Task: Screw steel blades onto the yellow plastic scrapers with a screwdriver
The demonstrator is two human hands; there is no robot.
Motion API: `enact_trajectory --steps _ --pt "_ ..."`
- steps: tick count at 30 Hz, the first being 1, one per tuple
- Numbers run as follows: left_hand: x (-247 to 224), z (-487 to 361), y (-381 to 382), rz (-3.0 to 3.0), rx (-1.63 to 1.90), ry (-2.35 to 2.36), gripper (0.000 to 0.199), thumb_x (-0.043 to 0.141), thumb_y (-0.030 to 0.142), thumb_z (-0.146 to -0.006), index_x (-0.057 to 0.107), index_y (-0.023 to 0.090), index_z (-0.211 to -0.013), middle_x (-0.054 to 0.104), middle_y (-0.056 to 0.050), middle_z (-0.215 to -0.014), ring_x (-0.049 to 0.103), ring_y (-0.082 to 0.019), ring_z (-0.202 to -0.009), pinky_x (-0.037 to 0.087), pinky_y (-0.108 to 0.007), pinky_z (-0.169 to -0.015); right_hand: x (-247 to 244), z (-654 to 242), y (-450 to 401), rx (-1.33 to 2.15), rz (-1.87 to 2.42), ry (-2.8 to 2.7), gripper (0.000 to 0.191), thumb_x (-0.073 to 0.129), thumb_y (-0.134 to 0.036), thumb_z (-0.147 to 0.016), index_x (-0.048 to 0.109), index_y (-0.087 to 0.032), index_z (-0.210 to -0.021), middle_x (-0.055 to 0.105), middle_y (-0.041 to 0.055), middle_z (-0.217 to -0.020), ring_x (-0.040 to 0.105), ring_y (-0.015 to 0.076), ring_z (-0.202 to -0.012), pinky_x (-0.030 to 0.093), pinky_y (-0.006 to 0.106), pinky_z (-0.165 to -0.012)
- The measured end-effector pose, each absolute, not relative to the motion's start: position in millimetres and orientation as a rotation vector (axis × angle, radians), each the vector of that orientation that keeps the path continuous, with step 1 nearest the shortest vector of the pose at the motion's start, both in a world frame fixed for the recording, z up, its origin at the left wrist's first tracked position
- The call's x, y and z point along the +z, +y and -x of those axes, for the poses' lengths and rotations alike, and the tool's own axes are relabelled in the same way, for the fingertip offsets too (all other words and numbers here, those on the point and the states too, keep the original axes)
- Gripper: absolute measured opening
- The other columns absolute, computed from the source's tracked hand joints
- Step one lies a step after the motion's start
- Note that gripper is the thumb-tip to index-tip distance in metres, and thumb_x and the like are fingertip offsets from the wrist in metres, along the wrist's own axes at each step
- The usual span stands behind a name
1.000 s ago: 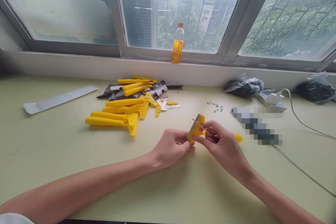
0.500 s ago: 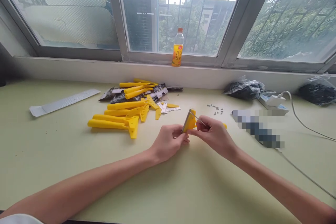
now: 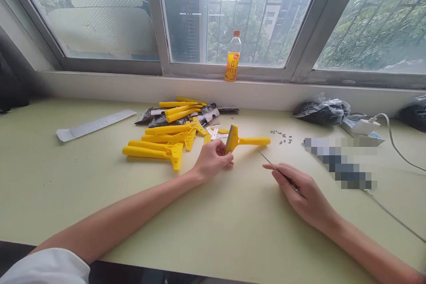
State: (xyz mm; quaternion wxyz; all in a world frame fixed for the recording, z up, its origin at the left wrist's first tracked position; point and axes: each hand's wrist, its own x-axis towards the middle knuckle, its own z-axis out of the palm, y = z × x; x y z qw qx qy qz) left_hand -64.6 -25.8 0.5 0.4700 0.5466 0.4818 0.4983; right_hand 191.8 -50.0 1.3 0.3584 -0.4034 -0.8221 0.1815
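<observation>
My left hand (image 3: 214,159) is closed on the head of a yellow scraper (image 3: 254,141), whose handle points to the right. A metal plate shows along the left edge of that head. My right hand (image 3: 299,186), lower and to the right, grips a thin metal tool (image 3: 271,163), perhaps a screwdriver or hex key; its tip points up and left, apart from the scraper. To the left lie several more yellow scraper handles (image 3: 149,153) in a pile. White metal plates (image 3: 215,132) lie behind my left hand. Small screws (image 3: 281,135) are scattered beyond the scraper's handle end.
Dark packets (image 3: 166,120) lie under the rear handles. A long white tray (image 3: 96,125) rests at the left. A drink bottle (image 3: 232,64) stands on the window sill. Right of the screws are a plastic bag (image 3: 322,110), a white charger (image 3: 364,127) with its cable and a blurred-out object (image 3: 339,164).
My right hand has drawn back right and down from the scraper, taking the metal tool with it. The scraper's handle now shows fully. The view has shifted slightly.
</observation>
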Motion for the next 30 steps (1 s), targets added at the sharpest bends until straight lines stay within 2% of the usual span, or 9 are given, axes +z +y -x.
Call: enact_trajectory --steps 3,5,8,11,16,30 --pt "1.4 64.6 -29.0 -1.519 1.192 1.187 0.024 0.071 0.021 -0.080 0.047 0.018 -0.078 0.060 0.002 -0.071 0.069 -0.014 -0.061 0.055 -0.024 -0.054 -5.7 -188.6 -43.7 0.351 1.056 -2.094 0.031 0.053 -0.040 -0.101 0.075 -0.020 -0.111 0.075 0.0071 -0.089 0.060 0.0173 -0.062 0.049 0.030 -0.061" --pt "2.0 63.3 -32.5 -1.634 1.168 1.193 0.024 0.068 0.022 -0.081 0.044 0.020 -0.078 0.058 0.004 -0.068 0.065 -0.013 -0.057 0.048 -0.022 -0.051 -8.3 -180.9 -39.8 0.291 1.068 -2.113 0.032 0.053 -0.042 -0.101 0.078 -0.021 -0.104 0.075 0.0054 -0.079 0.057 0.0159 -0.057 0.046 0.029 -0.057" --pt "2.7 61.0 -36.4 -1.722 1.151 1.230 0.023 0.065 0.023 -0.080 0.043 0.021 -0.078 0.055 0.005 -0.066 0.061 -0.012 -0.053 0.041 -0.022 -0.048 -9.9 -173.1 -38.6 0.228 1.069 -2.180 0.035 0.050 -0.043 -0.102 0.078 -0.022 -0.098 0.065 0.0013 -0.062 0.048 0.0136 -0.049 0.040 0.027 -0.052" --pt "3.7 59.4 -37.4 -1.770 1.140 1.267 0.020 0.064 0.023 -0.079 0.044 0.021 -0.078 0.055 0.005 -0.066 0.057 -0.011 -0.053 0.037 -0.023 -0.049 -10.8 -172.4 -41.5 0.146 1.047 -2.209 0.035 0.049 -0.041 -0.102 0.078 -0.021 -0.096 0.058 -0.0004 -0.057 0.041 0.0123 -0.047 0.036 0.027 -0.051" --pt "3.9 58.1 -36.5 -1.824 1.152 1.298 0.018 0.064 0.023 -0.078 0.046 0.021 -0.076 0.054 0.005 -0.067 0.051 -0.010 -0.057 0.034 -0.024 -0.052 -11.6 -173.0 -43.4 0.075 1.027 -2.255 0.036 0.045 -0.036 -0.103 0.077 -0.019 -0.098 0.052 -0.0018 -0.053 0.037 0.0118 -0.045 0.030 0.026 -0.050" --pt "6.3 55.7 -38.1 -1.911 1.132 1.334 0.020 0.062 0.022 -0.079 0.042 0.021 -0.075 0.048 0.007 -0.067 0.040 -0.010 -0.058 0.032 -0.025 -0.054 -12.2 -169.0 -43.4 -0.105 1.001 -2.301 0.034 0.046 -0.030 -0.103 0.077 -0.017 -0.097 0.059 -0.0012 -0.054 0.040 0.0112 -0.042 0.026 0.027 -0.050"
